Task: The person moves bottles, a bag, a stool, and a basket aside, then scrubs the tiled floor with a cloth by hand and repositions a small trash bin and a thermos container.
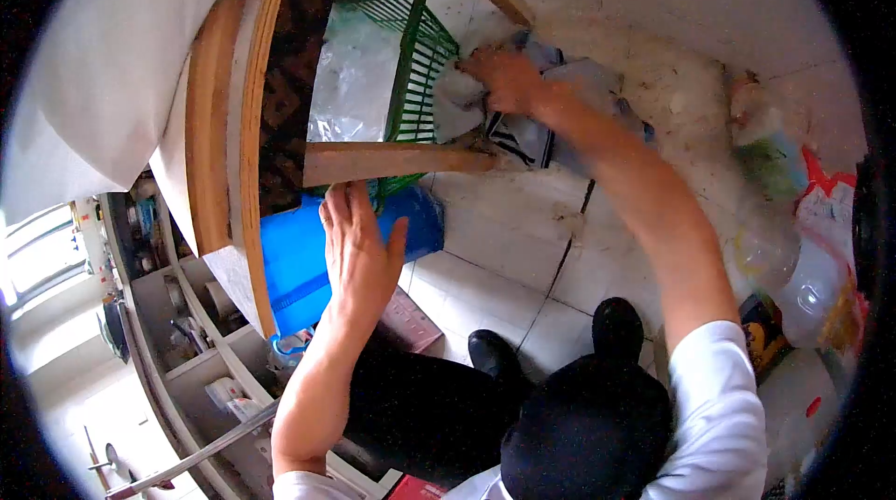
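Observation:
My right hand (509, 80) reaches down to the floor, beside a grey cloth (457, 94) and the green plastic basket (411, 62). Its fingers are smeared by motion, so I cannot tell whether they grip the cloth. Under and beside that wrist lies a crumpled heap of grey-blue fabric (588, 80) with dark edging. Clear plastic wrapping (353, 71) fills the basket. My left hand (359, 243) has its fingers stretched out, the tips at the wooden table leg (392, 160), in front of a blue bin (294, 267).
The wooden tabletop edge (247, 127) rises at left, with shelving (201, 341) below. Plastic bags and bottles (807, 285) crowd the right side. A pinkish box (411, 323) lies on the tiled floor (495, 229), near my shoes (616, 327). Dirt marks the tiles by the wall.

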`<state>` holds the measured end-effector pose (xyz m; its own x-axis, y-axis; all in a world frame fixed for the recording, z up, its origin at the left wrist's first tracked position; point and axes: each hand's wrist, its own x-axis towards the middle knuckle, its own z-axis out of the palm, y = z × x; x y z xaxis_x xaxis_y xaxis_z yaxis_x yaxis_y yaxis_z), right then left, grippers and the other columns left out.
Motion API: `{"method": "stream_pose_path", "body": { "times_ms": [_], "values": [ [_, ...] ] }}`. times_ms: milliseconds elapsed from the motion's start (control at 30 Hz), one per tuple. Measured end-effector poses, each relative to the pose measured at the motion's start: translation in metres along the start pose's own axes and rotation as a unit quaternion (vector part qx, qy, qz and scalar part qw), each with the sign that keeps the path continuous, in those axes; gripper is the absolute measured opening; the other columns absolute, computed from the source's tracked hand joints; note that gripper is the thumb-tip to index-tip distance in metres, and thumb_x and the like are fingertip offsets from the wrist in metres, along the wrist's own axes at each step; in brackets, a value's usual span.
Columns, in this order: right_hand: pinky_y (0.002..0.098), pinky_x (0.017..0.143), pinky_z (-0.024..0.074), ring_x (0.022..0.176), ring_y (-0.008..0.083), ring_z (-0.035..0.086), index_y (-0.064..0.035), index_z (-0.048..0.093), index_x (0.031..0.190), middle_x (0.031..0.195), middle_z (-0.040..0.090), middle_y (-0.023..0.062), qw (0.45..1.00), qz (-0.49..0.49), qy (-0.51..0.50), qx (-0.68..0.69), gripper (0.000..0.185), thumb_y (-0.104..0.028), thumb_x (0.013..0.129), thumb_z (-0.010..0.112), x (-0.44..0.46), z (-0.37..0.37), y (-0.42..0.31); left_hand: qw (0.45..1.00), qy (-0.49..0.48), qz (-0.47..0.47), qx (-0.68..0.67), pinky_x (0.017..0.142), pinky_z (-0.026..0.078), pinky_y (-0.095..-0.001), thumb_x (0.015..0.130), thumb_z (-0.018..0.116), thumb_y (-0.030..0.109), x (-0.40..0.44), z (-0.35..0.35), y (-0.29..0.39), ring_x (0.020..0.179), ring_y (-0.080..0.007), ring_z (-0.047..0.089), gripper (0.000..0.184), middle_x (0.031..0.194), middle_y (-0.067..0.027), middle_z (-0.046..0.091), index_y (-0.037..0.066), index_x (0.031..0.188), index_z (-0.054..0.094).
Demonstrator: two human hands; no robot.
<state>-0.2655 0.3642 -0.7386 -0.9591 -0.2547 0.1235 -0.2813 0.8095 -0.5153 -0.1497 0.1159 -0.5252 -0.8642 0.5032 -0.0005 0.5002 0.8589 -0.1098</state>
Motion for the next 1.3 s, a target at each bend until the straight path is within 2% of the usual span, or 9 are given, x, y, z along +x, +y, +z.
{"method": "stream_pose_path", "body": {
  "times_ms": [33, 133, 233, 333, 433, 667, 833, 1033, 1300],
  "values": [
    [0.0484, 0.082, 0.0558, 0.104, 0.0357, 0.065, -0.0148, 0.065, 0.123, 0.115, 0.066, 0.0127, 0.999, 0.011, -0.038, 0.006, 0.057, -0.009, 0.067, 0.07, 0.001, 0.009, -0.006, 1.0, -0.022, -0.01, -0.018, 0.104, 0.036, -0.0557, 0.087, 0.074, 0.02, 0.003, 0.004, -0.002, 0.123, -0.0467, 0.046, 0.064, 0.132, -0.0272, 0.052, -0.009, 0.134, 0.042],
    [0.0481, 0.085, 0.0547, 0.107, 0.0352, 0.064, -0.0139, 0.065, 0.124, 0.113, 0.065, 0.0135, 0.995, -0.084, -0.055, -0.003, 0.056, -0.008, 0.068, 0.067, -0.002, 0.031, 0.004, 0.997, -0.069, -0.013, 0.038, 0.101, 0.038, -0.0552, 0.09, 0.069, 0.022, 0.003, 0.027, -0.01, 0.123, -0.0458, 0.048, 0.06, 0.13, -0.0283, 0.054, -0.008, 0.135, 0.043],
    [0.0478, 0.089, 0.0536, 0.109, 0.0359, 0.063, -0.0132, 0.064, 0.127, 0.114, 0.065, 0.0142, 0.963, -0.136, -0.232, -0.034, 0.058, -0.005, 0.069, 0.065, -0.006, 0.03, 0.008, 0.996, -0.045, -0.02, 0.068, 0.097, 0.04, -0.0541, 0.093, 0.062, 0.016, 0.008, 0.035, -0.015, 0.119, -0.0437, 0.052, 0.043, 0.122, -0.0253, 0.06, -0.003, 0.129, 0.049],
    [0.048, 0.09, 0.0533, 0.11, 0.0377, 0.062, -0.0127, 0.062, 0.131, 0.116, 0.064, 0.016, 0.992, -0.058, -0.108, 0.005, 0.062, -0.003, 0.07, 0.063, -0.028, 0.006, 0.014, 0.992, 0.008, -0.039, 0.118, 0.089, 0.041, -0.0557, 0.093, 0.06, 0.011, 0.009, 0.039, -0.04, 0.102, -0.0407, 0.057, 0.02, 0.103, -0.0192, 0.063, 0.001, 0.11, 0.056],
    [0.0484, 0.092, 0.0526, 0.112, 0.0392, 0.061, -0.0124, 0.06, 0.134, 0.12, 0.063, 0.0177, 0.997, 0.02, 0.031, 0.068, 0.065, -0.001, 0.07, 0.061, -0.032, 0.011, 0.027, 0.998, 0.021, 0.02, 0.058, 0.094, 0.041, -0.0551, 0.095, 0.061, 0.014, 0.019, 0.022, -0.054, 0.105, -0.043, 0.057, 0.028, 0.111, -0.0214, 0.064, 0.001, 0.119, 0.058],
    [0.0489, 0.091, 0.0527, 0.11, 0.0402, 0.061, -0.0134, 0.06, 0.134, 0.121, 0.063, 0.0171, 0.994, 0.054, 0.03, 0.092, 0.067, -0.001, 0.068, 0.061, -0.032, 0.014, 0.015, 0.998, -0.063, 0.016, 0.014, 0.101, 0.042, -0.0536, 0.096, 0.064, 0.028, 0.021, 0.043, -0.031, 0.111, -0.044, 0.057, 0.037, 0.119, -0.0243, 0.062, 0.001, 0.121, 0.059],
    [0.0506, 0.088, 0.0536, 0.11, 0.0398, 0.061, -0.0146, 0.061, 0.133, 0.122, 0.063, 0.0145, 0.991, 0.117, 0.014, 0.057, 0.066, -0.003, 0.068, 0.06, -0.032, 0.033, 0.009, 0.997, -0.079, 0.006, -0.005, 0.088, 0.047, -0.0528, 0.093, 0.061, 0.009, 0.03, 0.057, -0.034, 0.101, -0.0464, 0.06, 0.025, 0.108, -0.0262, 0.064, -0.002, 0.115, 0.063],
    [0.0507, 0.092, 0.0545, 0.113, 0.0386, 0.063, -0.0114, 0.06, 0.132, 0.121, 0.064, 0.0183, 0.989, 0.096, 0.089, 0.074, 0.061, -0.01, 0.072, 0.067, -0.041, 0.032, 0.012, 0.999, -0.006, 0.037, -0.025, 0.087, 0.048, -0.0529, 0.092, 0.059, 0.004, 0.035, 0.061, -0.037, 0.101, -0.0468, 0.059, 0.022, 0.109, -0.0255, 0.061, -0.003, 0.113, 0.062],
    [0.048, 0.092, 0.0524, 0.111, 0.0393, 0.061, -0.0132, 0.059, 0.133, 0.124, 0.062, 0.0166, 0.978, 0.11, 0.165, 0.064, 0.064, -0.002, 0.07, 0.062, -0.054, 0.046, 0.008, 0.996, -0.005, 0.065, -0.055, 0.086, 0.048, -0.0525, 0.092, 0.06, 0.003, 0.027, 0.075, -0.049, 0.103, -0.0469, 0.058, 0.025, 0.112, -0.0283, 0.056, -0.004, 0.116, 0.058]
  ]
}}
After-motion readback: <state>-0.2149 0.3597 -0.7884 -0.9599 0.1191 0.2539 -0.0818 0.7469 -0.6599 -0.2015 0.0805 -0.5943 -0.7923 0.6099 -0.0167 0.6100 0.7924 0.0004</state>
